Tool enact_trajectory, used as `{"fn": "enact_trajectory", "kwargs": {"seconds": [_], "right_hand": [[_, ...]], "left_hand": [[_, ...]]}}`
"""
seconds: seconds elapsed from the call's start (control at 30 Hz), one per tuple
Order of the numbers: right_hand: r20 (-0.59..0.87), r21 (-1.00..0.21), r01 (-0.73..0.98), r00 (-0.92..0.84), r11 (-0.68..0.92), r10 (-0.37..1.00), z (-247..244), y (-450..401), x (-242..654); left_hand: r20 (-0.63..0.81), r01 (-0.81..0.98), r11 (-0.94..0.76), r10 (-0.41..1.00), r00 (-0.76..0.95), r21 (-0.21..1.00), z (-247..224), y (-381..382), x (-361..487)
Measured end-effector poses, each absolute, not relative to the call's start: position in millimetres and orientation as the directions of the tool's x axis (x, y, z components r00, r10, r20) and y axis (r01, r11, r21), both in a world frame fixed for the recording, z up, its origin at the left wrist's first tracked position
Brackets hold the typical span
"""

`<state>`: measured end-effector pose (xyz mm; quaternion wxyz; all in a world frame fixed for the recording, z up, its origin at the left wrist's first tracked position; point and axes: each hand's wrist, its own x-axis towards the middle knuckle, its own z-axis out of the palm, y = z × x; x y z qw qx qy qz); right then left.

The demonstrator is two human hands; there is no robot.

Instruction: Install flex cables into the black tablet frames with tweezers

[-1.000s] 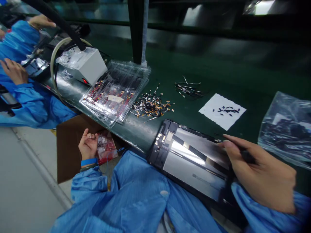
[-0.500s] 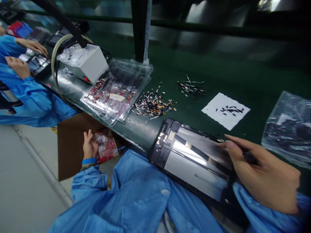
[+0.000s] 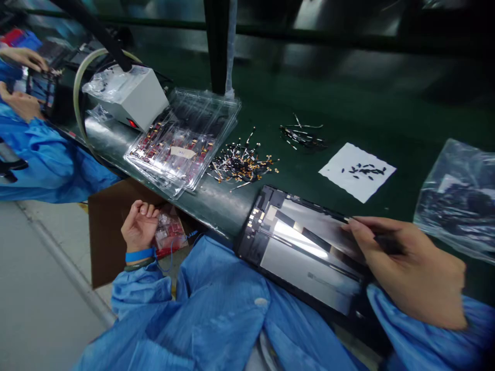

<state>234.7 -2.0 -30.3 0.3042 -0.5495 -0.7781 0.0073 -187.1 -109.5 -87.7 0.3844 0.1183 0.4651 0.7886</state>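
A tablet (image 3: 297, 247) with its back cover off lies at the bench's front edge, its metal plates and black ribbon cable showing. My right hand (image 3: 413, 268) is over its right end. Thumb and forefinger are pinched together at the tablet's far edge; a dark shape shows inside the curled fingers, too shadowed to name. Away from the bench, my left hand (image 3: 139, 226) hangs above an open cardboard box (image 3: 112, 232), its fingers curled in and no object visible in them. A blue band (image 3: 139, 255) circles that wrist.
Behind the tablet lie a heap of small flex cables (image 3: 243, 162), a smaller cable bunch (image 3: 303, 136) and white paper (image 3: 358, 190) with black bits. Clear trays (image 3: 181, 152), a white box (image 3: 131, 98) and a plastic bag (image 3: 456, 201) flank them. A co-worker's hands (image 3: 25, 103) work at far left.
My left hand's fingers have curled in, and the hand has turned slightly. The right hand has slid a little left along the tablet's edge. The co-worker's hands have shifted, tilting their device.
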Motion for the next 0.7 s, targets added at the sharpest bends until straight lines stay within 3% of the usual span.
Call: {"fn": "enact_trajectory", "kwargs": {"seconds": [0.33, 0.57, 0.7], "right_hand": [[0.467, -0.354, 0.837, -0.228, 0.417, 0.854, -29, -3, 233], [0.541, -0.362, 0.823, -0.198, 0.438, 0.818, -23, 0, 232], [0.514, -0.329, 0.786, -0.315, 0.523, 0.798, -22, 3, 231]], "left_hand": [[0.002, -0.372, -0.309, 0.773, -0.635, 0.875, -63, -98, -170], [0.186, -0.196, -0.350, 0.803, -0.565, 0.916, -34, -74, -141], [0.340, -0.013, -0.392, 0.815, -0.470, 0.920, -27, -42, -100]]}}
